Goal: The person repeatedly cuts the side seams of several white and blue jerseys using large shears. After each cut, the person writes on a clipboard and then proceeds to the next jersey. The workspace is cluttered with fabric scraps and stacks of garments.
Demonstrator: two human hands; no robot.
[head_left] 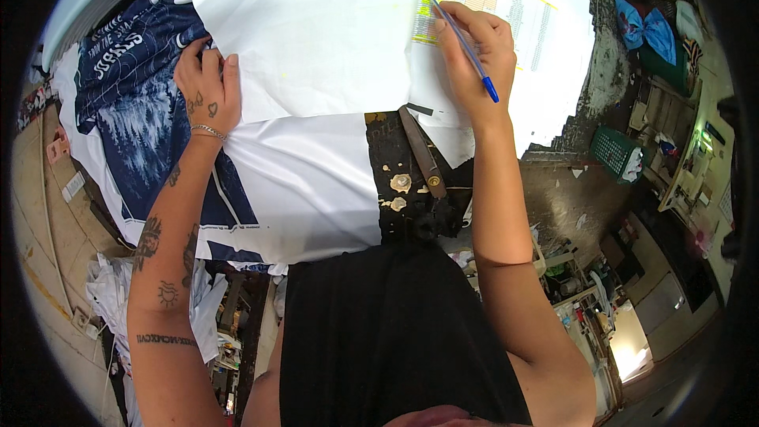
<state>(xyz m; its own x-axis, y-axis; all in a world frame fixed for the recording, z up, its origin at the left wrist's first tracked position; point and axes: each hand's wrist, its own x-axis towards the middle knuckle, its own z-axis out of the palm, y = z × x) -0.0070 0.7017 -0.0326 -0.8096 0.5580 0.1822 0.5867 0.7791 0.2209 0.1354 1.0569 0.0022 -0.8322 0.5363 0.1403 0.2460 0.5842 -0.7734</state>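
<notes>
My right hand [474,51] grips a blue ballpoint pen [466,49], its tip resting on a printed sheet with yellow and green table rows [518,12] at the upper right. My left hand [207,87], a thin chain at its wrist, presses flat on the edge of a large white sheet [324,39], right beside a dark blue printed fabric with white tree patterns [138,122]. The white sheet lies over part of that fabric. Both forearms reach in from below, over my black top.
Under the sheets is a black worktable [403,182] with worn, flaking paint and a brown strap [421,154]. A green basket [615,150], blue cloth [647,28] and cluttered shelves stand right. Crumpled white paper [107,289] lies on the floor at left.
</notes>
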